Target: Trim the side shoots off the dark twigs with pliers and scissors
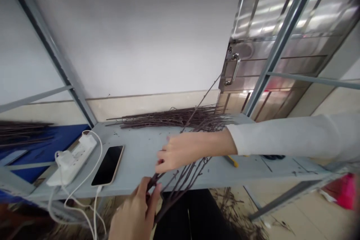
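My left hand [135, 212] is closed around the thick ends of a small bundle of dark brown twigs [182, 184] near the shelf's front edge. The thin branching ends fan out to the right, above my lap. Just above it, my right hand [178, 152] is curled shut at the same bundle, its fingertips close to the left hand. A long single twig [201, 101] slants up and right from behind the right hand toward the door. Whether that hand grips this twig or the bundle is partly hidden. Behind lies a pile of similar twigs [165, 117] along the shelf's back.
On the grey-blue shelf [137, 157] lie a phone [108, 165] on a charging cable and a white power strip [75, 157]. A yellow-handled tool [234, 162] shows under my right forearm. Metal posts [281, 45] frame both sides. Loose twigs [229, 204] litter the floor.
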Motion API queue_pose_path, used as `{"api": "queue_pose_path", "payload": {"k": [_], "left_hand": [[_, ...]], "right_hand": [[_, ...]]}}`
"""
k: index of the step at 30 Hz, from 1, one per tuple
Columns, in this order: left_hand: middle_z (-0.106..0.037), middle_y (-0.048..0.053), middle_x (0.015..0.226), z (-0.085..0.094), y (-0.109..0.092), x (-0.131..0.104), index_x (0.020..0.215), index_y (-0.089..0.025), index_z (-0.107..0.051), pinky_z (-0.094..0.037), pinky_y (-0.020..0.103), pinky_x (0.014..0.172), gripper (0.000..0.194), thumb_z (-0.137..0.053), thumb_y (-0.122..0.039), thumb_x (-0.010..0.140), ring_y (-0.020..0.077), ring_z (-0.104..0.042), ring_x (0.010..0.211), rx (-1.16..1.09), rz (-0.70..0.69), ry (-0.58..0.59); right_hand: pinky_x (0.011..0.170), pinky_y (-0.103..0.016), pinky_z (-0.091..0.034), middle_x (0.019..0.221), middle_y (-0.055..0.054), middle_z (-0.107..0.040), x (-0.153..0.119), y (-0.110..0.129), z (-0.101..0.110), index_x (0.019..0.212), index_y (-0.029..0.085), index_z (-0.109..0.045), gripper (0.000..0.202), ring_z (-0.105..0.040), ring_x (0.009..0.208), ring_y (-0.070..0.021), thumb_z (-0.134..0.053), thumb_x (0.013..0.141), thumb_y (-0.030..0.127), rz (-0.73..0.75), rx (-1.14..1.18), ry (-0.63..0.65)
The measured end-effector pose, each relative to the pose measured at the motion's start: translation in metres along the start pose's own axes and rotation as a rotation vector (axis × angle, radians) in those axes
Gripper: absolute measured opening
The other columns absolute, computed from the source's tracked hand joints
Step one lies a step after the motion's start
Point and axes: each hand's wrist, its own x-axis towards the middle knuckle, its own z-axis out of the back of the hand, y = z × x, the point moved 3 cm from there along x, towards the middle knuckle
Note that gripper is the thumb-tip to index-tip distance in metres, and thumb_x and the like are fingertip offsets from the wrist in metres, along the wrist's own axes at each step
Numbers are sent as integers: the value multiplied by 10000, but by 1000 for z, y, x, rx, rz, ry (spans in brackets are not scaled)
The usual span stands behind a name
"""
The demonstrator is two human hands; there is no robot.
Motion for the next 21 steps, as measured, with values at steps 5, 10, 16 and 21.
{"api": "queue_pose_path", "payload": {"k": [5, 10, 16, 21], "left_hand": [[-714, -3, 590, -9, -6, -20, 914, -323, -650, -318, 221, 365, 209, -477, -417, 846, 198, -631, 440, 123, 14, 115], [-729, 7, 673, 3, -17, -22, 871, -287, -646, -358, 239, 449, 174, -490, -364, 858, 206, -655, 542, 271, 16, -19], [-742, -6, 727, 6, -16, -23, 866, -304, -648, -416, 263, 506, 131, -530, -354, 837, 210, -654, 587, 204, -23, -135], [-753, -6, 796, 2, -9, -27, 887, -310, -650, -474, 284, 622, 147, -512, -333, 840, 219, -671, 664, 127, -67, -173]], "right_hand": [[422, -273, -338, 834, -10, -630, -5, 26, -19, 1009, 186, -559, 210, -551, 540, -110, -501, 860, 50, -81, 80, -91], [557, -267, -434, 818, -37, -598, -13, 35, -30, 980, 159, -554, 135, -563, 630, -142, -462, 894, 110, -265, 153, -187], [740, -310, -464, 857, -67, -619, -59, 53, -52, 850, 189, -560, 266, -584, 806, -187, -386, 939, 369, -1129, 470, -633], [631, -308, -439, 693, -29, -583, -100, 134, -99, 742, 216, -523, 297, -565, 678, -198, -432, 883, 462, -2060, 549, -1133]]}}
